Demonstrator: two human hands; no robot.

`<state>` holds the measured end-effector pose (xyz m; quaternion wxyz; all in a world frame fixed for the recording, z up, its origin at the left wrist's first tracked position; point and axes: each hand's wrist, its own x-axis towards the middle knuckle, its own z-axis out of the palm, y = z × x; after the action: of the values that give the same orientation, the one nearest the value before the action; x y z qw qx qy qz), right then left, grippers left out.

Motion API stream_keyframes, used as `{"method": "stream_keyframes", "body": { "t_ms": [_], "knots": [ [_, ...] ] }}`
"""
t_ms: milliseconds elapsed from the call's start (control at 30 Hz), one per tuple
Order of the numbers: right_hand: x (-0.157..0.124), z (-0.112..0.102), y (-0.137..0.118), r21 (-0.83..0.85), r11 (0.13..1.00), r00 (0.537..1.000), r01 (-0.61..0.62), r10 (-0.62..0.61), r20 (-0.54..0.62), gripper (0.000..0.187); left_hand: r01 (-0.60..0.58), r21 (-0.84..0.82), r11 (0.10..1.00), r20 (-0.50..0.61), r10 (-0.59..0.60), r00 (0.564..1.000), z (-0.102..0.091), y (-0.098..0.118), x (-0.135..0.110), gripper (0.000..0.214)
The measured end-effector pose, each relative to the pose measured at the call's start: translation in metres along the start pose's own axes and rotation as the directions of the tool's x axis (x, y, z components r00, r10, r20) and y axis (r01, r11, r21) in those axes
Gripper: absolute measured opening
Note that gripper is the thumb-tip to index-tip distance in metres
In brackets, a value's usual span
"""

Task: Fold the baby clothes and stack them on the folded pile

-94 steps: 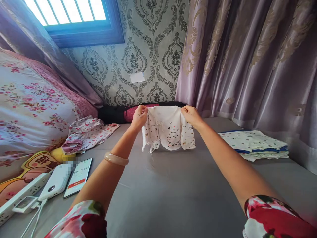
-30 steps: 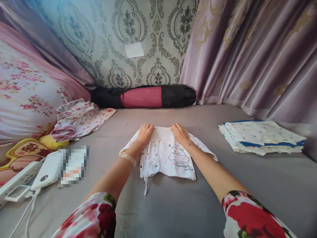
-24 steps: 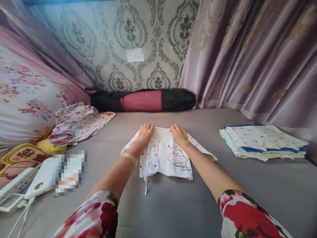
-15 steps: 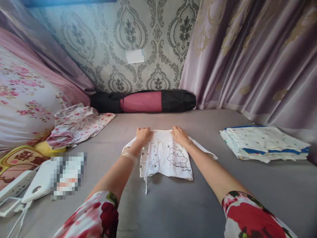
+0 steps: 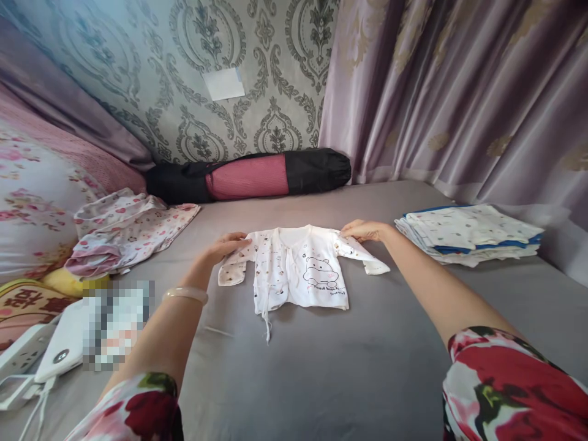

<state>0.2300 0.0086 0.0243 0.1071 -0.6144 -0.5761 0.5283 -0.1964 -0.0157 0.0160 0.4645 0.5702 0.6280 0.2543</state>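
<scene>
Shirt (image 5: pixel 303 266) flat on the bed (image 5: pixel 321 373), its long axis crosswise between my left hand (image 5: pixel 226 245) and right hand (image 5: pixel 365 231), both touching it, equally near; whether either pinches it, I cannot tell.

Both forearms (image 5: pixel 441 285) stretched forward and well apart, the left hand (image 5: pixel 228 244) angled inward, the right hand (image 5: pixel 366 231) pointed inward.

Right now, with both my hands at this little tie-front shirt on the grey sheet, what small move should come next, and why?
Probably use your left hand to ease the near sleeve outward and flat. That sleeve bends down beside the body of the tie-front shirt, while the other sleeve, by your right hand, slants further outward.
</scene>
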Motion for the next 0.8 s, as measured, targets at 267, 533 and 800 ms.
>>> {"method": "stream_keyframes", "body": {
  "t_ms": [267, 533, 800],
  "knots": [
    [-0.003, 0.010, -0.006, -0.620, 0.784, 0.912, 0.023, -0.270, -0.308, 0.024, -0.004, 0.143, 0.990, -0.072, 0.014, 0.997, 0.021, 0.007, 0.016, 0.032],
    [-0.017, -0.021, 0.026, -0.487, 0.873, 0.976, 0.023, -0.125, -0.179, 0.028, -0.080, 0.080, 0.994, -0.051, 0.085, 0.995, 0.019, 0.005, 0.017, 0.037],
    [-0.032, -0.046, 0.040, -0.354, 0.934, 0.981, 0.041, -0.104, -0.162, 0.023, -0.037, 0.268, 0.963, -0.034, 0.048, 0.998, 0.009, 0.014, 0.014, 0.032]
  ]
}}
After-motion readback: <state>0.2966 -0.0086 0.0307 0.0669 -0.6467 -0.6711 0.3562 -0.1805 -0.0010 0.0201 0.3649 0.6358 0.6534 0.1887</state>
